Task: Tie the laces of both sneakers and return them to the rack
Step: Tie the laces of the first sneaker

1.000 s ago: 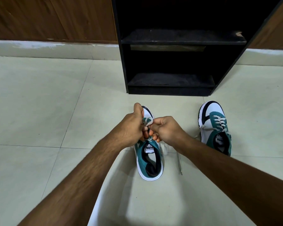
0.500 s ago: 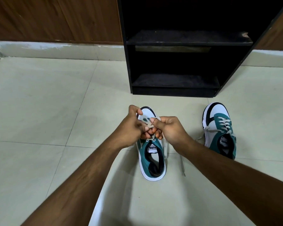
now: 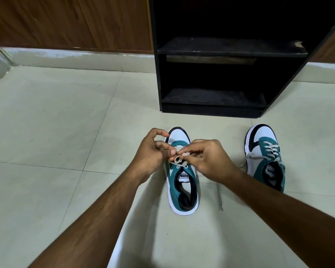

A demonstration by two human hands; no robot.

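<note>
Fingers [image 3: 184, 151] of both hands pinching lace [image 3: 179, 160], wrists angled inward

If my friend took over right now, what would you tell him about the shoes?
Left hand and right hand both pinch the laces of the near sneaker on the floor; the knot is only half made.
One lace end trails on the floor.
The other sneaker sits to the right, its lace lying loose.
The black rack stands beyond, no shoes on its visible shelves.
Left: finish this bow, tie the other, put both on the rack.
</note>
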